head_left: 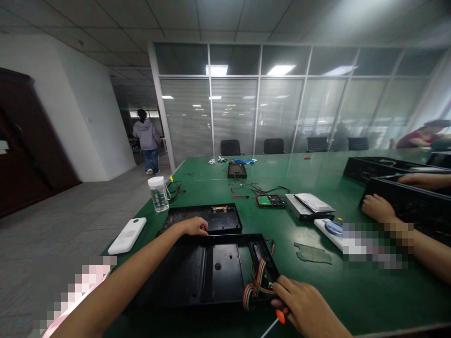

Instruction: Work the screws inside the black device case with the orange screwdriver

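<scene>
A shallow black metal case (197,277) lies in front of me on the green table. My left hand (196,226) is at its far rim, fingers curled down over the edge. At the case's right corner, my right hand (299,298) holds a screwdriver (280,316) with an orange handle, its shaft pointing down and left, away from the case. The thumb and forefinger touch the case corner beside striped ribbon wires (260,277), which loop over the near side. Behind it rests a second black case part (204,218) with a brassy strip.
A water bottle (159,195) and a white power bank (127,236) stand left. A green circuit board (270,201), a silver drive unit (310,206) and a flat grey-green sheet (313,253) lie right. Another person's hands (378,209) work at a black chassis (412,197).
</scene>
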